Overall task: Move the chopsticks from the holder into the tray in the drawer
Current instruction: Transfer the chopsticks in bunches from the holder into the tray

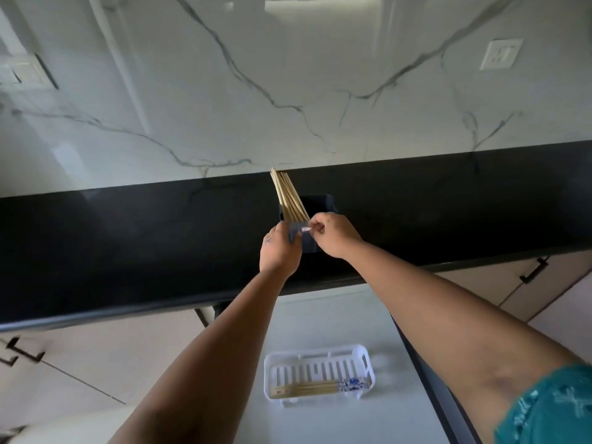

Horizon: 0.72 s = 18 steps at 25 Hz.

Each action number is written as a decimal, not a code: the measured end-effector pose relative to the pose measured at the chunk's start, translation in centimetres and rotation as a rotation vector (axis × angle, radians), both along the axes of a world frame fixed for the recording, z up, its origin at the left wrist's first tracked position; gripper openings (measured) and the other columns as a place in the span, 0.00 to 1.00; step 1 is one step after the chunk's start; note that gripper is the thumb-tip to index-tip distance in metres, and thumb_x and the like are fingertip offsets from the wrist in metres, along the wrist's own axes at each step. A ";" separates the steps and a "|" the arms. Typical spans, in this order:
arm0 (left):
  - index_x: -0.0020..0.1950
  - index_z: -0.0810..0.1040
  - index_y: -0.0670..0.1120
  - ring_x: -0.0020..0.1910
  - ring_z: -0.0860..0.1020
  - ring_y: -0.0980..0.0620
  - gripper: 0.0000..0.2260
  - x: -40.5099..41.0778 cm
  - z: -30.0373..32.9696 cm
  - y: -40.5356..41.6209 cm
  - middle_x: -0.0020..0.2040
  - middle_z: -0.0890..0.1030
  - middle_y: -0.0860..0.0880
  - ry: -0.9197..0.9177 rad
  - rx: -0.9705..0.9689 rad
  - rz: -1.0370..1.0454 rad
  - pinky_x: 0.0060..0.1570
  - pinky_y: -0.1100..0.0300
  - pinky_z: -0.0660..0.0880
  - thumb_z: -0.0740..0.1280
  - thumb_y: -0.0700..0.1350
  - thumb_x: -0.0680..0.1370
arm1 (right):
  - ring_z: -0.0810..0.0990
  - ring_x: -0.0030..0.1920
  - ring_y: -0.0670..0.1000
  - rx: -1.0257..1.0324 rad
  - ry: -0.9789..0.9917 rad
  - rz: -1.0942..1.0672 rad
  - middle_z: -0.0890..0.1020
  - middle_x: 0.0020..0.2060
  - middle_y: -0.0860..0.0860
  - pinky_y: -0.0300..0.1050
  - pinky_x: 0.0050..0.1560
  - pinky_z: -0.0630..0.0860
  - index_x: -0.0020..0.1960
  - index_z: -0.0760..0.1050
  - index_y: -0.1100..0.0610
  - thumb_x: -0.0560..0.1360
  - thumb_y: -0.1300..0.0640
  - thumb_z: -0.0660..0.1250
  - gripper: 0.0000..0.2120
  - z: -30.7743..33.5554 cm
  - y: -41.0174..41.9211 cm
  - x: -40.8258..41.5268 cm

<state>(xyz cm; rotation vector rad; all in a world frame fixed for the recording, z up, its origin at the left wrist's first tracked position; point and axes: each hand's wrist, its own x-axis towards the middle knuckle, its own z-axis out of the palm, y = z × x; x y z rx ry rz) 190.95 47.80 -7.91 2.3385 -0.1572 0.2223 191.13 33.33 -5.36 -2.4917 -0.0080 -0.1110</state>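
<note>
Left hand (279, 251) grips the dark boxy holder (309, 225); right hand (333, 235) pinches slim wooden chopsticks (288, 197).

I see pale tan chopsticks (289, 200) in a dark navy holder (315, 216) on the black table (128, 238), grey-veined white marble wall (288, 91) above, white slotted tray (318, 373) lower centre, teal patterned sleeve (551, 408) lower right.

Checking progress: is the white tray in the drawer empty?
Not empty. The white tray already holds a few chopsticks lying flat along its near side; more stand in the holder.
</note>
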 end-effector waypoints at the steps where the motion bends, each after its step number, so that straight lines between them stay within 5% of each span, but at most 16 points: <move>1: 0.62 0.73 0.47 0.57 0.76 0.44 0.14 0.9 0.6 -0.6 0.57 0.79 0.45 0.022 -0.002 0.010 0.52 0.53 0.73 0.61 0.49 0.78 | 0.81 0.49 0.49 0.014 0.006 -0.008 0.82 0.49 0.46 0.42 0.48 0.78 0.55 0.78 0.51 0.77 0.57 0.65 0.07 0.4 -0.1 1.0; 5: 0.57 0.74 0.46 0.52 0.77 0.44 0.14 4.2 2.1 -2.4 0.53 0.80 0.44 0.135 -0.055 0.066 0.44 0.55 0.72 0.59 0.51 0.76 | 0.79 0.44 0.45 0.106 0.005 -0.071 0.82 0.52 0.49 0.33 0.37 0.71 0.57 0.77 0.51 0.76 0.57 0.66 0.10 0.6 -0.3 5.1; 10: 0.56 0.75 0.47 0.47 0.76 0.49 0.12 8.2 0.5 -1.5 0.51 0.80 0.47 0.175 -0.103 0.132 0.40 0.57 0.70 0.60 0.48 0.75 | 0.78 0.61 0.55 0.077 0.143 -0.131 0.76 0.65 0.54 0.42 0.51 0.73 0.69 0.70 0.56 0.75 0.51 0.69 0.24 -0.1 -0.5 11.8; 12: 0.59 0.75 0.47 0.47 0.76 0.52 0.13 9.0 -0.3 -1.1 0.53 0.81 0.48 0.180 -0.168 0.149 0.40 0.59 0.69 0.61 0.48 0.76 | 0.77 0.62 0.58 -0.011 0.290 -0.068 0.78 0.61 0.57 0.48 0.58 0.75 0.66 0.74 0.59 0.76 0.48 0.68 0.23 -0.6 -0.3 14.2; 15: 0.61 0.76 0.46 0.55 0.78 0.50 0.15 9.8 -1.0 -1.0 0.56 0.82 0.49 0.131 -0.196 0.140 0.47 0.58 0.73 0.63 0.49 0.77 | 0.80 0.56 0.59 -0.074 0.496 0.053 0.81 0.54 0.58 0.56 0.61 0.77 0.59 0.78 0.59 0.74 0.49 0.69 0.18 -1.2 0.5 16.3; 18: 0.63 0.76 0.46 0.58 0.77 0.50 0.16 9.9 -1.3 -0.9 0.57 0.81 0.48 0.105 -0.224 0.140 0.55 0.55 0.75 0.64 0.49 0.77 | 0.80 0.54 0.58 -0.191 0.470 0.089 0.81 0.55 0.58 0.52 0.57 0.79 0.60 0.77 0.59 0.76 0.54 0.68 0.15 -2.1 1.1 17.3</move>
